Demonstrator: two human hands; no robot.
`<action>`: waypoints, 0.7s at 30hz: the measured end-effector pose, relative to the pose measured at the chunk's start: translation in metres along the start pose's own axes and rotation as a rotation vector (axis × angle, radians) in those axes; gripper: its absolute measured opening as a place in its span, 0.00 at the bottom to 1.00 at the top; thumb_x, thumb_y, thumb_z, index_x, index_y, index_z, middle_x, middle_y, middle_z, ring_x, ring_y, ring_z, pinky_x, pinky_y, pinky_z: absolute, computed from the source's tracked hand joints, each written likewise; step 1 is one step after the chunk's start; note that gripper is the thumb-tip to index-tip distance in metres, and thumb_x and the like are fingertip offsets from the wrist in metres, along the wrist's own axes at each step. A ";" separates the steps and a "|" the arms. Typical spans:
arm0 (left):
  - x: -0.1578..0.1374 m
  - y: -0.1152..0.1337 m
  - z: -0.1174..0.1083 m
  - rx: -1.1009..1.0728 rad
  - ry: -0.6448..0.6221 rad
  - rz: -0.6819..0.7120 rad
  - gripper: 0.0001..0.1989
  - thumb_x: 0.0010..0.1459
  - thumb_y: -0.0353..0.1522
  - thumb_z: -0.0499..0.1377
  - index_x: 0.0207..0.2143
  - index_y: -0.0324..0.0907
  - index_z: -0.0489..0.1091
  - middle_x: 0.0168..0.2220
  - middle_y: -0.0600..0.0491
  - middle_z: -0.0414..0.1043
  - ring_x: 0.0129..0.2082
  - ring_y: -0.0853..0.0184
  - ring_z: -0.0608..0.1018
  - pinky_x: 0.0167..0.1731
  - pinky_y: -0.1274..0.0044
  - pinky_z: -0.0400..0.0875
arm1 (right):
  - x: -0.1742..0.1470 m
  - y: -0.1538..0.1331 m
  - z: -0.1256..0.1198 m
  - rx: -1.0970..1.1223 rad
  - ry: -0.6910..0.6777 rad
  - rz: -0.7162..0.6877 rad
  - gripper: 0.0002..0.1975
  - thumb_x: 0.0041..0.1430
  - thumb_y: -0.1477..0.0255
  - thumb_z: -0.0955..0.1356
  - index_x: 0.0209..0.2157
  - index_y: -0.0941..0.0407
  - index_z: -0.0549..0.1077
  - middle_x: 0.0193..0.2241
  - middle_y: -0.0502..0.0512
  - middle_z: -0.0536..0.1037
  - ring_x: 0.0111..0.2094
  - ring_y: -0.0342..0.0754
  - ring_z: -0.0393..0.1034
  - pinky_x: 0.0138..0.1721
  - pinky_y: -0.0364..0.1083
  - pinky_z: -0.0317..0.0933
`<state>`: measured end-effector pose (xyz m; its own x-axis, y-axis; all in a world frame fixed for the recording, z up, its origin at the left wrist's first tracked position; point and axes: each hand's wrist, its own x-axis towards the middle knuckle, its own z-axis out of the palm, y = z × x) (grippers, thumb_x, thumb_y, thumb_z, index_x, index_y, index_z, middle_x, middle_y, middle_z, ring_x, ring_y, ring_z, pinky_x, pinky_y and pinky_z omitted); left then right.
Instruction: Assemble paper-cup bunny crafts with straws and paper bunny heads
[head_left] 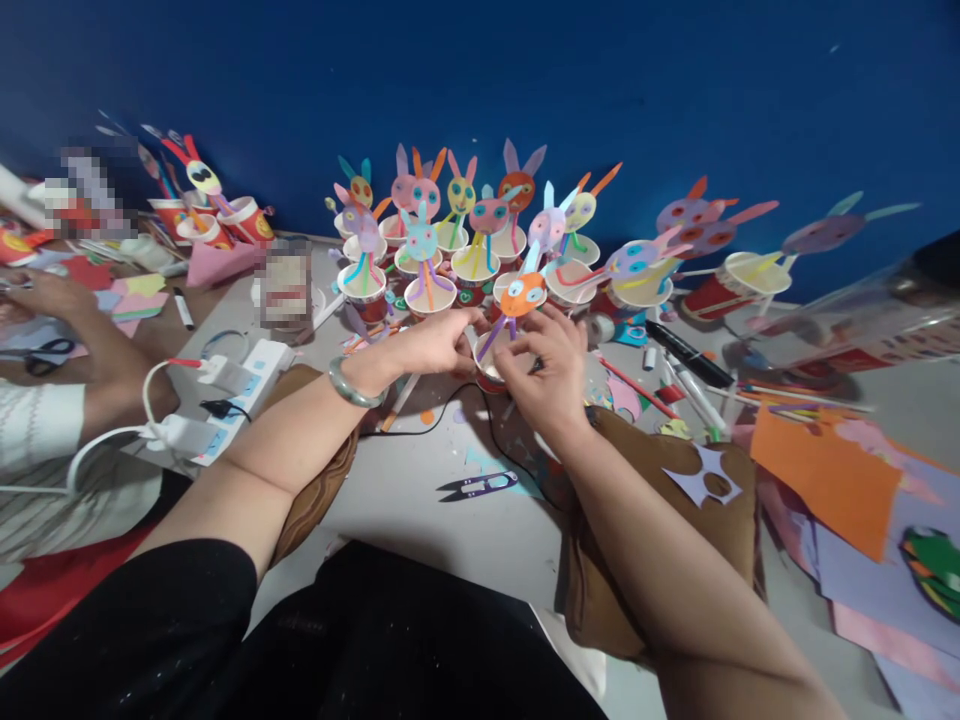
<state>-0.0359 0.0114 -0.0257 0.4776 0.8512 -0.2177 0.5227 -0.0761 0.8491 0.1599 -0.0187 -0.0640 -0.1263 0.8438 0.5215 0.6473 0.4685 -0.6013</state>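
Note:
A paper cup [489, 378] stands on the table in front of me, with an orange paper rabbit face [523, 293] rising from it on purple legs [504, 335]. The fingers of my left hand [435, 345] are bent against the cup's left side; a bangle circles that wrist. My right hand [551, 375] curls round the right side, its nearest fingertip at the rim by the purple legs. Part of the cup is hidden behind my fingers. Behind it stand several more cups [431, 292] bearing coloured paper rabbit faces. Small thread snips [478, 486] lie nearer to me.
Another person's hand and arm [105, 330] are at the left, beside a white power strip [251, 385]. Brown cushions [660, 540] lie under my forearms. A black cable, markers [686, 352] and paper scraps lie around. Orange paper [825, 480] and a clear bottle [862, 330] are at the right.

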 end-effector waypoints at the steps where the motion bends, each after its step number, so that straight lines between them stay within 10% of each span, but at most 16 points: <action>1: 0.000 0.000 -0.001 -0.015 -0.017 -0.003 0.26 0.50 0.26 0.68 0.50 0.40 0.64 0.22 0.63 0.69 0.22 0.71 0.72 0.24 0.80 0.61 | 0.003 0.002 -0.004 0.044 0.050 0.008 0.09 0.61 0.66 0.71 0.28 0.52 0.77 0.51 0.60 0.82 0.63 0.64 0.69 0.68 0.72 0.50; 9: 0.002 -0.002 -0.005 0.047 -0.084 0.061 0.27 0.49 0.31 0.71 0.50 0.40 0.65 0.24 0.62 0.69 0.24 0.70 0.74 0.26 0.79 0.63 | 0.024 0.016 -0.031 0.295 0.115 0.185 0.04 0.55 0.74 0.70 0.34 0.54 0.76 0.46 0.59 0.84 0.46 0.55 0.80 0.55 0.58 0.70; 21: -0.001 -0.002 -0.005 0.191 -0.074 0.171 0.19 0.53 0.27 0.67 0.47 0.39 0.69 0.29 0.58 0.71 0.29 0.70 0.74 0.32 0.77 0.64 | 0.020 0.022 -0.028 0.077 -0.222 -0.077 0.08 0.55 0.65 0.75 0.38 0.49 0.83 0.52 0.58 0.82 0.62 0.65 0.70 0.65 0.68 0.60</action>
<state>-0.0403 0.0134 -0.0248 0.6172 0.7776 -0.1197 0.5507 -0.3184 0.7716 0.1923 0.0014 -0.0499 -0.3402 0.8378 0.4269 0.5715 0.5448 -0.6137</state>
